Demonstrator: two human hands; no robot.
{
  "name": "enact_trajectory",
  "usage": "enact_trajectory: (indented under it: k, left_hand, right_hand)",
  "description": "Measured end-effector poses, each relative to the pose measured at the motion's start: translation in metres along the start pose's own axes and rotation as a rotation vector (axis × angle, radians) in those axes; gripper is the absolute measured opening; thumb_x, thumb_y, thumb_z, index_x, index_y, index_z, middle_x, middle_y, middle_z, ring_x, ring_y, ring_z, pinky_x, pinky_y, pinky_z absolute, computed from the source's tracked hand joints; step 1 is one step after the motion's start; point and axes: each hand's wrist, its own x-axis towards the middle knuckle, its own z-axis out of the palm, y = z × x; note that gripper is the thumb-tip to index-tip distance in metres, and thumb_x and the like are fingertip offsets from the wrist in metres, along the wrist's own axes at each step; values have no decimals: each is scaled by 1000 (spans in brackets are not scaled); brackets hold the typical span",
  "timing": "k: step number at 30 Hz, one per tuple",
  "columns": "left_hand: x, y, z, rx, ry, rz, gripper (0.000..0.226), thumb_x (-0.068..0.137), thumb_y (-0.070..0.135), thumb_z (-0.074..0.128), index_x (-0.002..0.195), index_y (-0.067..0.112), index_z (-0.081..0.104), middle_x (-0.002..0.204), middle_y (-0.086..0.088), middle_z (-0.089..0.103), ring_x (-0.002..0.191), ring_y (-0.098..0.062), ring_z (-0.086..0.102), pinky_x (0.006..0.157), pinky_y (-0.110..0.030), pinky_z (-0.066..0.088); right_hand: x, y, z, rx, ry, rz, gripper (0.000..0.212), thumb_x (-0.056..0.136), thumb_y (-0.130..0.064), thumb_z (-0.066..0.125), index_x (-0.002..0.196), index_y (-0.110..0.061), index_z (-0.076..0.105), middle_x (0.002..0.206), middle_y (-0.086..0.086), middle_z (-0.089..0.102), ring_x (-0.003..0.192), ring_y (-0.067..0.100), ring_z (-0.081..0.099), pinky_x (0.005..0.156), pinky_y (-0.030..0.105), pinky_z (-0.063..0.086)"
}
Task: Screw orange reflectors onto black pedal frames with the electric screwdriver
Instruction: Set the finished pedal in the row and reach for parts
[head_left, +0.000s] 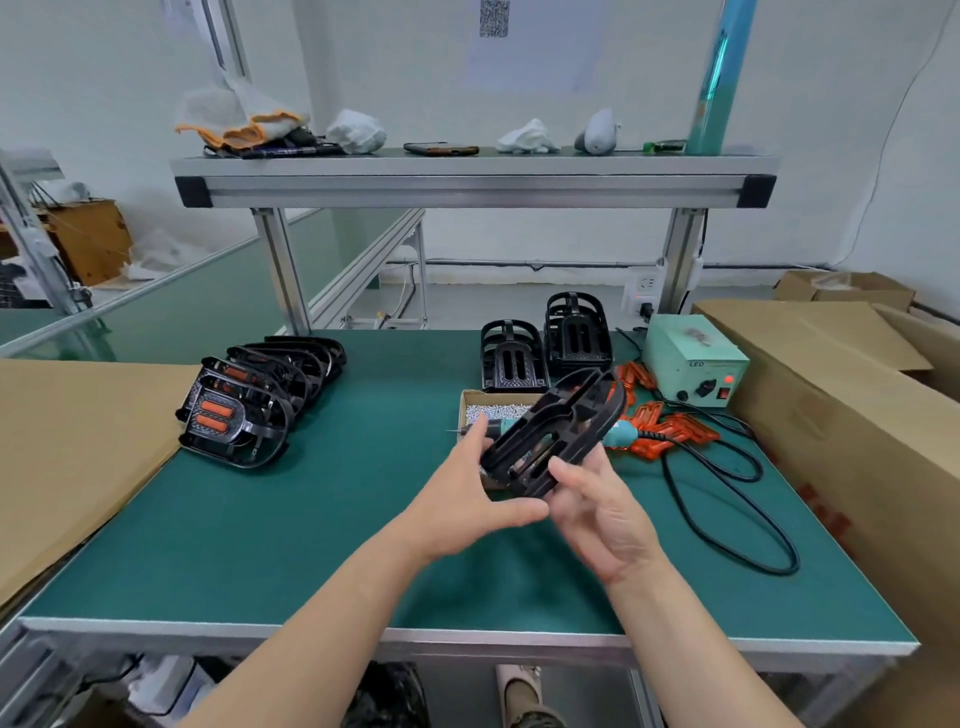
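**A:** Where is the pedal frame?

**B:** The black pedal frame is tilted in the air above the green worktop, over a box of screws.

**A:** And the hands?

**B:** The left hand grips its near end between thumb and fingers. The right hand is open, with straight fingers touching the frame's edge. The screwdriver and orange reflectors lie just behind.

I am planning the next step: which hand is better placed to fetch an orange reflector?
Right, probably. The orange reflectors lie nearer the right hand, whose fingers look loose, while the left hand grips the pedal frame.
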Motion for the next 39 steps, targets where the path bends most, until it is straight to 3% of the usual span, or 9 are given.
enact_trajectory:
  k: [7,11,16,19,23,26,30,36,39]
  left_hand:
    - [-17,-17,-2,301,-96,2,125,58,45,82,156,21,9,149,14,20,142,-8,21,117,-23,19]
    - [-23,-23,1,439,-165,54,122,60,44,78,157,22,7,157,13,9,145,-3,7,113,-13,6]
    - [-22,-22,6,415,-171,44,109,61,27,64,156,19,11,150,17,11,140,7,4,100,6,-2]
    - [-24,-23,7,362,-141,72,93,63,25,57,151,13,29,145,15,27,134,3,22,102,3,8]
    - [-31,-35,13,247,129,27,76,78,32,56,150,22,33,151,12,25,143,-1,18,119,-22,13]
    - [-28,-43,19,236,320,44,60,90,25,68,144,18,43,141,5,36,137,-8,30,117,-24,20]
    - [-26,-50,24,351,319,53,52,87,19,71,135,17,54,132,3,41,131,-13,38,113,-25,25]
    - [-25,-55,24,397,318,3,43,86,20,67,129,19,60,126,9,44,124,-8,43,106,-19,29]
    - [-24,-55,24,400,317,1,43,86,19,67,128,20,60,123,10,46,121,-9,45,105,-21,32]
  right_hand:
    - [-10,-20,-28,44,332,-40,72,84,-22,75,147,-2,45,128,16,64,118,30,61,111,50,44]
    - [-12,-22,-46,-575,625,-125,30,96,-8,66,121,-23,66,113,-3,74,112,14,68,106,36,50]
    - [-19,-7,-50,-1022,580,-110,40,93,6,58,109,-29,68,110,-13,72,102,-5,65,104,29,50]
    - [-20,-5,-49,-1173,558,-141,35,93,1,60,115,-25,69,113,-13,68,104,-6,62,101,25,48]
    - [-22,-1,-46,-1374,484,-177,31,94,-5,63,122,-17,65,118,-8,57,109,7,58,102,25,44]
    - [-21,1,-44,-1430,442,-128,35,99,-20,60,134,-16,58,126,-5,48,115,11,52,108,31,40]
    - [-20,1,-43,-1433,421,-78,35,103,-31,54,136,-20,58,127,-7,44,122,15,48,112,42,36]
    - [1,-40,-54,-1392,690,-392,18,96,-11,62,112,-14,69,114,-1,55,101,10,55,100,33,45]
    - [33,-82,-74,-1465,812,-228,23,96,-14,59,118,-15,66,120,5,56,101,16,59,98,38,48]
